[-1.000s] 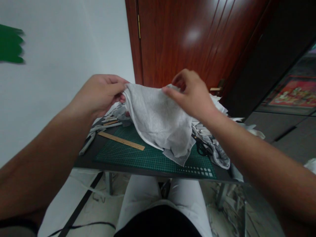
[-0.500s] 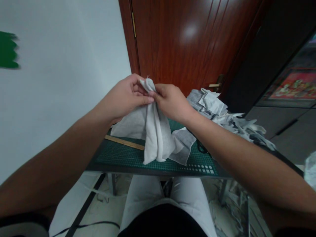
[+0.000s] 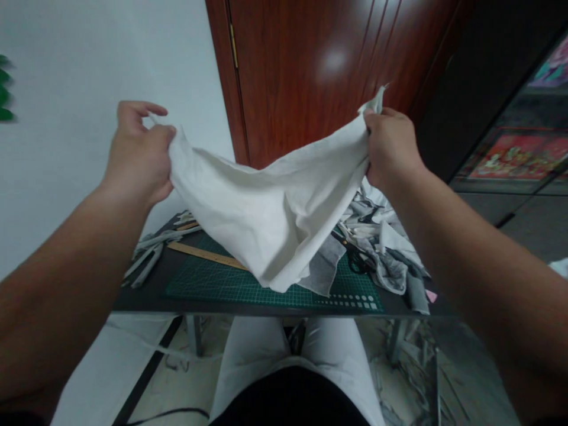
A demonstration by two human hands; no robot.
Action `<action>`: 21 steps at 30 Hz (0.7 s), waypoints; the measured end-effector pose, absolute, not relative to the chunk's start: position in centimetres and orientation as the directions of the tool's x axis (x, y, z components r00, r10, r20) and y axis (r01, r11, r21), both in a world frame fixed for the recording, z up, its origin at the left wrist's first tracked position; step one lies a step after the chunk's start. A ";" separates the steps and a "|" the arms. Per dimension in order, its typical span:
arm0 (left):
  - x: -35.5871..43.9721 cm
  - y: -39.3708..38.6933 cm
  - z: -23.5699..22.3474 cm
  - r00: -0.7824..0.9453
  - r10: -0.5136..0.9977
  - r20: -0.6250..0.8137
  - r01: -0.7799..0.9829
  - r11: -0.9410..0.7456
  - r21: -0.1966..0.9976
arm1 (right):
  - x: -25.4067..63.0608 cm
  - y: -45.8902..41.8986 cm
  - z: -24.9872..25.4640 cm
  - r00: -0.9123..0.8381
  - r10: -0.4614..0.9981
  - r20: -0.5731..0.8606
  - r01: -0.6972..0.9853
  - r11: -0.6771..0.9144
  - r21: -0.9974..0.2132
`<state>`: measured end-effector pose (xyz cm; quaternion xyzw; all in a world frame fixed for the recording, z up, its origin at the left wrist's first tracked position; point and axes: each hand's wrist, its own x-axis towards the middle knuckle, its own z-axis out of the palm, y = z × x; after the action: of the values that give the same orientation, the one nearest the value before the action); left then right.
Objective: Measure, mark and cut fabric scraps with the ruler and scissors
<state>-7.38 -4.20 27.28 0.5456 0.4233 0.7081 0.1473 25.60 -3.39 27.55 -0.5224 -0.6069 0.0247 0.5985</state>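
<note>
Two firm pinches, left hand (image 3: 141, 148) and right hand (image 3: 393, 145), stretch the cloth (image 3: 261, 207), and swinging right could snag the scissors (image 3: 352, 251).

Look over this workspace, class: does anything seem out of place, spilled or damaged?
Yes: stringy scraps litter the floor under the right side of the table, perhaps dropped from the fabric heap. A corner of the white cloth by the right hand looks frayed, with loose threads.

The person wears white trousers (image 3: 246, 367), with soft creases on the thighs, and a black top (image 3: 295, 399), whose visible edge is rounded. The left hand (image 3: 139, 148) and the right hand (image 3: 393, 145) are bare, and the forearms (image 3: 84, 266) too.
</note>
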 end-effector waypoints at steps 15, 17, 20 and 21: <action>-15.0 -2.1 26.5 -0.422 0.574 0.702 0.470 -0.524 0.711 | 37.2 -6.9 26.8 0.561 0.464 0.686 0.711 0.155 -0.686; -15.0 -2.0 26.4 -0.419 0.566 0.710 0.457 -0.545 0.704 | 37.5 -7.1 26.4 0.516 0.437 0.737 0.753 0.181 -0.633; -15.5 -2.7 26.2 -0.396 0.576 0.715 0.348 -0.626 0.697 | 37.7 -7.8 26.0 0.478 0.406 0.779 0.740 0.292 -0.606; -15.8 -3.1 26.1 -0.393 0.589 0.706 0.311 -0.638 0.705 | 37.7 -8.2 26.0 0.484 0.403 0.777 0.710 0.338 -0.617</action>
<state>-15.78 -3.11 26.07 0.5423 0.4147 0.7244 0.0958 37.75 -8.17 26.02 -0.5631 -0.4943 -0.1178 0.6516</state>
